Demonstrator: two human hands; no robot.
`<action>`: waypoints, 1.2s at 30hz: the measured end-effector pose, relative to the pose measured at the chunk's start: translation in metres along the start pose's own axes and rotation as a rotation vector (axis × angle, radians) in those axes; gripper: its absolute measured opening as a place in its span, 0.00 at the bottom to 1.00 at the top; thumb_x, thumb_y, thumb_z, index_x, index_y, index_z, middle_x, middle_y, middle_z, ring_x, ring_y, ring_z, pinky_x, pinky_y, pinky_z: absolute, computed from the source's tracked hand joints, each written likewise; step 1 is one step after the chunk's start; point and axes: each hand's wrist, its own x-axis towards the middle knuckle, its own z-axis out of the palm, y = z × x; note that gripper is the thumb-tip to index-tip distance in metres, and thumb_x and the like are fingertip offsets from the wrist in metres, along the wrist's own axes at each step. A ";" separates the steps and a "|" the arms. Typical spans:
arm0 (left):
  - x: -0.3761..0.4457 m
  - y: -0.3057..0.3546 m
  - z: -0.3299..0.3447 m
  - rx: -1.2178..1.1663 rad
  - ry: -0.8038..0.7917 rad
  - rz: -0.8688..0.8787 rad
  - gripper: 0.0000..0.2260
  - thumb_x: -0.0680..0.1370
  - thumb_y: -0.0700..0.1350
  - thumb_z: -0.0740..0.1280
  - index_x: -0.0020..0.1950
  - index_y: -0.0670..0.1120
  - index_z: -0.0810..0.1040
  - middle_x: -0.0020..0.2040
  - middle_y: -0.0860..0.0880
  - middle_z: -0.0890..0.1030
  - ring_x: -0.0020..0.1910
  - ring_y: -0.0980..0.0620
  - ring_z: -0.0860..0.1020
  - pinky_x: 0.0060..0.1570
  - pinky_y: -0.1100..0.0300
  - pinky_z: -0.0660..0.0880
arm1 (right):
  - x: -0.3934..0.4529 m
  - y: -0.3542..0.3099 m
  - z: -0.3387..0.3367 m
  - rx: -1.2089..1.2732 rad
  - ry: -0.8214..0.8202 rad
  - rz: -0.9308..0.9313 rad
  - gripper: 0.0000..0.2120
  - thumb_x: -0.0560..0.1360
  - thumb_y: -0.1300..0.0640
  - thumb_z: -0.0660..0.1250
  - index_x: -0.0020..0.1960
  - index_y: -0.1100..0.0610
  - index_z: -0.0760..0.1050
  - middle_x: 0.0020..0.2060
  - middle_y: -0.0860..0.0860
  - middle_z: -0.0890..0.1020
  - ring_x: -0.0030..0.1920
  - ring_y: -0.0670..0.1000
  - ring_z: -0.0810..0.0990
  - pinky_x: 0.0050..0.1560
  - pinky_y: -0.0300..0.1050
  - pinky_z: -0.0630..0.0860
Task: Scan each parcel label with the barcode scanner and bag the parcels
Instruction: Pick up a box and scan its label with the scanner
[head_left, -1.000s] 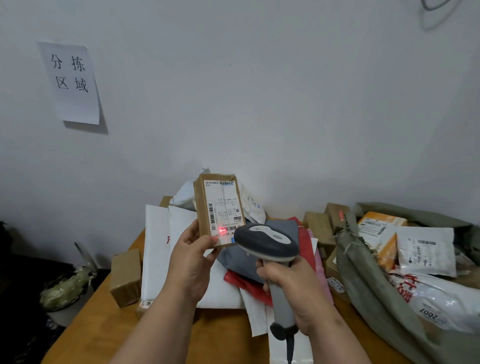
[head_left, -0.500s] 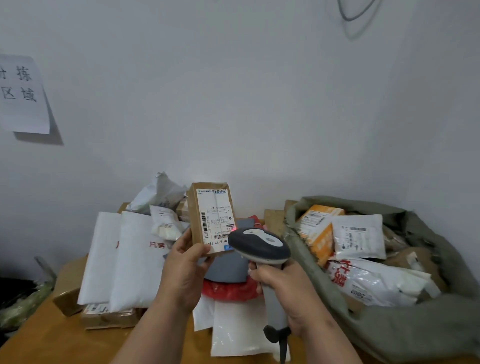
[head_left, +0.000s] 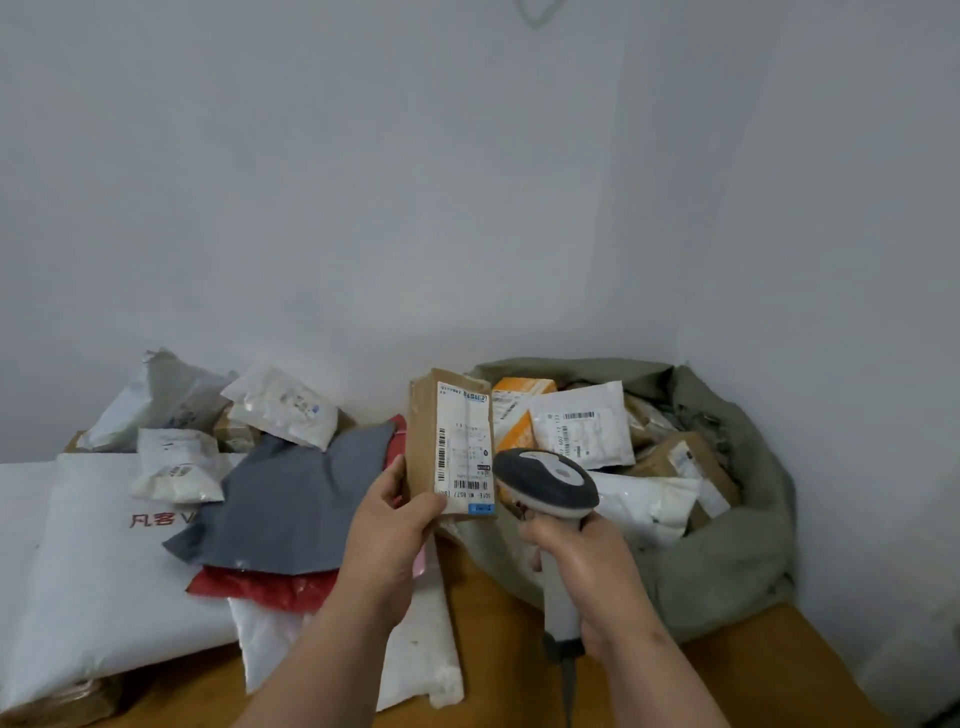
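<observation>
My left hand (head_left: 388, 525) grips a small brown cardboard parcel (head_left: 450, 441) by its lower left corner and holds it upright, its white label facing me. My right hand (head_left: 587, 561) grips the handle of the grey and white barcode scanner (head_left: 546, 483), whose head sits just right of the parcel's lower edge. No red light shows on the label. Behind both stands an open olive green sack (head_left: 727, 561) holding several parcels, among them an orange box (head_left: 519, 410) and a white mailer (head_left: 582, 423).
A heap of parcels lies on the wooden table (head_left: 753, 675) at left: large white mailers (head_left: 104, 571), a grey bag (head_left: 291, 509), a red bag (head_left: 265, 587), small white pouches (head_left: 176, 462). White walls meet in a corner right behind the sack.
The view has swung right, bringing the sack to the middle. The parcel in my left hand has moved right toward the sack, and the red scan light on its label is gone.
</observation>
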 end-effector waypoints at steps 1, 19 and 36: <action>0.006 -0.002 0.008 0.050 -0.021 -0.001 0.30 0.77 0.35 0.69 0.76 0.52 0.67 0.59 0.47 0.83 0.55 0.48 0.84 0.55 0.46 0.81 | 0.004 0.002 -0.005 0.014 0.022 0.001 0.11 0.70 0.58 0.74 0.51 0.50 0.82 0.39 0.45 0.85 0.44 0.48 0.81 0.40 0.42 0.73; 0.103 -0.053 0.162 0.337 -0.155 -0.092 0.25 0.74 0.52 0.74 0.68 0.60 0.70 0.60 0.54 0.80 0.53 0.53 0.82 0.53 0.50 0.82 | 0.099 0.018 -0.125 0.083 0.295 0.062 0.11 0.71 0.55 0.74 0.51 0.45 0.77 0.45 0.47 0.83 0.45 0.50 0.82 0.37 0.44 0.72; 0.209 -0.122 0.351 0.689 -0.047 -0.065 0.24 0.74 0.62 0.70 0.67 0.56 0.72 0.61 0.52 0.77 0.51 0.52 0.79 0.46 0.54 0.81 | 0.297 0.056 -0.317 -0.006 0.363 0.424 0.38 0.56 0.46 0.75 0.64 0.58 0.77 0.59 0.59 0.79 0.58 0.62 0.79 0.61 0.60 0.78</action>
